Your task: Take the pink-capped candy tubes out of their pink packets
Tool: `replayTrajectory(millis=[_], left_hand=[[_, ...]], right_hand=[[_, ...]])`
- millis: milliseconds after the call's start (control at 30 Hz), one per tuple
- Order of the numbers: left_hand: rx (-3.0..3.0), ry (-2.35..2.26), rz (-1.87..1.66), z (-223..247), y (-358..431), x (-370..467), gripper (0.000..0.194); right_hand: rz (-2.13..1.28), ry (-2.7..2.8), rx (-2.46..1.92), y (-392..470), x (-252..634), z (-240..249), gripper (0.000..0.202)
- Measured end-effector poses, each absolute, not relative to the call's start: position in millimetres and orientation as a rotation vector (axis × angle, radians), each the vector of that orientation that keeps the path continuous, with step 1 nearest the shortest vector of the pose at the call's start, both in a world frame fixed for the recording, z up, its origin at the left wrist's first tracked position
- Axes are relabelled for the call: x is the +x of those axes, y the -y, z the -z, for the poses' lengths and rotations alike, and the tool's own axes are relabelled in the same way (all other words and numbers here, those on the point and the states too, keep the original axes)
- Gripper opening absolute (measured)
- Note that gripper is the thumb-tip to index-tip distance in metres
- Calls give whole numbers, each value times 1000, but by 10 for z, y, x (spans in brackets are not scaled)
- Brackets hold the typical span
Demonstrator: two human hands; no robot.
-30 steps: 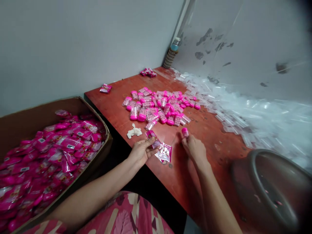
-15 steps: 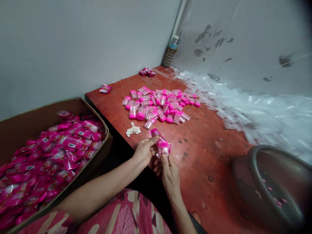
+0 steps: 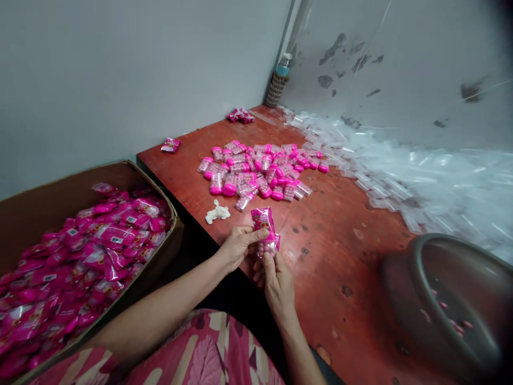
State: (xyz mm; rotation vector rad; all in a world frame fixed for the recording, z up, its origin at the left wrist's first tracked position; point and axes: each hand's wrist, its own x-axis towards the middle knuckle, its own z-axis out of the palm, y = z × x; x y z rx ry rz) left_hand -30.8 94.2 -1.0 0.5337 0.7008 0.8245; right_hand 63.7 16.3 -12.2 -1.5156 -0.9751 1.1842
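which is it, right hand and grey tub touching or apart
Apart: the head view shows a broad stretch of red tabletop between the right hand and the grey tub.

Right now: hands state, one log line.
left hand: pinching pink packet; right hand: on lower end of clear container; container inside packet: unclear; ahead: container pile

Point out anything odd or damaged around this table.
The wall behind the clear plastic pieces has dark, irregular patches, as if damaged. A crumpled white lump lies near the edge of the table, unlike the pink-capped containers beyond it.
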Motion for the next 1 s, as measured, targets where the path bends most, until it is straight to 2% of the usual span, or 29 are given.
replayTrajectory(millis=[133,300,600,667,767,867,933,1000], left_hand=[[625,-707,-742,12,-931,-297,23],[659,-726,-698,44,-885,-287,25],[586,-658,-741,19,-789,-341,25],[577,-678,-828,-20,-728,-401,23],[529,-786,-1208,-93,-646,-669,24],[618,-787,-1550,-117,-613,-999,51],[849,-856,-1558,-89,-642,-1085,51],[1193,-991,-1387,-34,-713,-1003,40]], right_hand=[[-1394,827,-1329,-217,658,107,33],[-1163,939,-1424,-237,665,96,26],[-1232,842,-1252,-212,701,93,15],[-1246,840,-1235,-252,684,76,17],[-1247,848,-1255,-302,688,41,21],[-1194,864,-1307,-342,784,28,20],[-1145,853,-1345,-366,879,38,20],[-1098,833,-1388,-379,966,53,22]])
